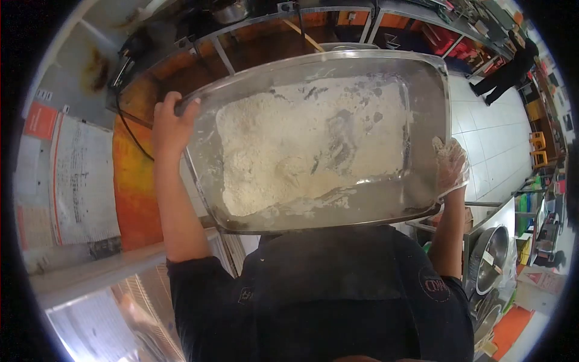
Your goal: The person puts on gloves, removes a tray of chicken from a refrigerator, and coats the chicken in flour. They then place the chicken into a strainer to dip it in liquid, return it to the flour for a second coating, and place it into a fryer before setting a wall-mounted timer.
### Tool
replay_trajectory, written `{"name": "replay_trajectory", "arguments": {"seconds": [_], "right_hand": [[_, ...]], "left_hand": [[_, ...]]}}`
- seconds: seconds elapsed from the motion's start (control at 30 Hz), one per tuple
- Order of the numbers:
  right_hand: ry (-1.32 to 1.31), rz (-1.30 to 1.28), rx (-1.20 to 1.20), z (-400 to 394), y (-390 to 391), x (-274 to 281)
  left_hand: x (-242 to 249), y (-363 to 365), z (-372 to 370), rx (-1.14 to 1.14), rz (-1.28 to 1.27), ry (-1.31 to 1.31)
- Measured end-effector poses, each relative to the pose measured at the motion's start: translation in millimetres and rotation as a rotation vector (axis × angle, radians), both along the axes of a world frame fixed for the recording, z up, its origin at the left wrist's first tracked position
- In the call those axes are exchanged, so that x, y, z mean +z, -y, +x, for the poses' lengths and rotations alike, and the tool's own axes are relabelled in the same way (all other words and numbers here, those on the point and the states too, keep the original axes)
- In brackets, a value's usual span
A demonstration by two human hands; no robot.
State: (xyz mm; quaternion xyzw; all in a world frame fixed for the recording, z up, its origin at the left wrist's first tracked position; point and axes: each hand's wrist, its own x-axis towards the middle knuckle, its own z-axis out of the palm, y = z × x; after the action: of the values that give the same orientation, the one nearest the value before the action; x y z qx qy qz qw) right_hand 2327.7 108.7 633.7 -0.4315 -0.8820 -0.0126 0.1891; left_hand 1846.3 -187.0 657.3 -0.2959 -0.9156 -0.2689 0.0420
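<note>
I hold a large rectangular steel tray [425, 90] up in front of my dark shirt. A layer of white flour [283, 145] covers most of its bottom, heaped toward the left and near side, and bare metal shows on the right. My left hand [170, 123] is bare and grips the tray's left rim near the far corner. My right hand [450, 166] wears a thin clear glove dusted with flour and holds the right rim near the close corner.
A steel counter frame [289, 24] stands beyond the tray, and an orange panel [132, 199] is to the left. Printed sheets [72, 175] hang at the far left. Steel bowls [491, 256] sit at the lower right. A person in dark clothes [509, 69] stands on the white tiled floor.
</note>
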Motion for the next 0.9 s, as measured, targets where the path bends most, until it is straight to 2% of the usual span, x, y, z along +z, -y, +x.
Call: {"name": "replay_trajectory", "arguments": {"seconds": [0.03,0.1,0.13,0.2,0.3,0.4,0.43,0.5,0.53,0.6,0.7,0.77,0.8,0.9], "right_hand": [[-0.033,-0.045,-0.005,-3.2,2.3,2.8],[-0.035,-0.305,-0.114,-37.9,19.3,40.8],[0.021,-0.098,0.039,-35.9,10.4,33.1],[0.138,0.311,0.342,-29.2,-11.5,14.4],[-0.095,-0.466,-0.026,-27.6,-29.0,15.9],[-0.126,-0.515,0.088,-34.5,-43.7,19.9],[-0.098,-0.438,0.032,-42.9,-38.7,28.1],[-0.071,-0.258,-0.097,-58.8,-17.4,51.5],[-0.119,0.054,-0.024,-62.6,-5.1,58.8],[-0.175,0.666,0.122,-73.7,22.1,70.2],[0.314,0.358,0.610,-125.3,65.8,77.9],[0.560,0.176,0.975,-167.7,98.0,57.6],[0.641,0.090,1.202,-192.2,104.1,27.8],[0.713,0.211,1.374,-219.9,115.0,-40.4]], "left_hand": [[-1.5,-5.6,-9.5,0.003,-0.094,-0.053],[-33.7,-8.9,-43.1,-0.332,0.057,-0.182],[-42.1,-13.4,-53.1,-0.498,0.125,-0.248],[-30.0,-37.1,-39.0,-0.558,0.107,-0.127],[-18.9,-86.8,5.6,-0.589,0.023,0.052],[-8.6,-115.9,7.9,-0.545,-0.151,0.119],[-1.3,-111.2,8.2,-0.525,-0.219,0.111],[-5.1,-96.7,12.7,-0.515,-0.103,0.133],[-6.1,-96.9,12.3,-0.519,-0.040,0.138],[2.3,-89.4,24.4,-0.475,-0.099,0.095],[-2.0,-87.1,24.7,-0.450,-0.137,0.099],[-6.5,-88.4,21.4,-0.459,-0.136,0.085],[-9.4,-92.3,19.4,-0.449,-0.151,0.086],[-10.9,-99.2,17.1,-0.433,-0.168,0.027]]}}
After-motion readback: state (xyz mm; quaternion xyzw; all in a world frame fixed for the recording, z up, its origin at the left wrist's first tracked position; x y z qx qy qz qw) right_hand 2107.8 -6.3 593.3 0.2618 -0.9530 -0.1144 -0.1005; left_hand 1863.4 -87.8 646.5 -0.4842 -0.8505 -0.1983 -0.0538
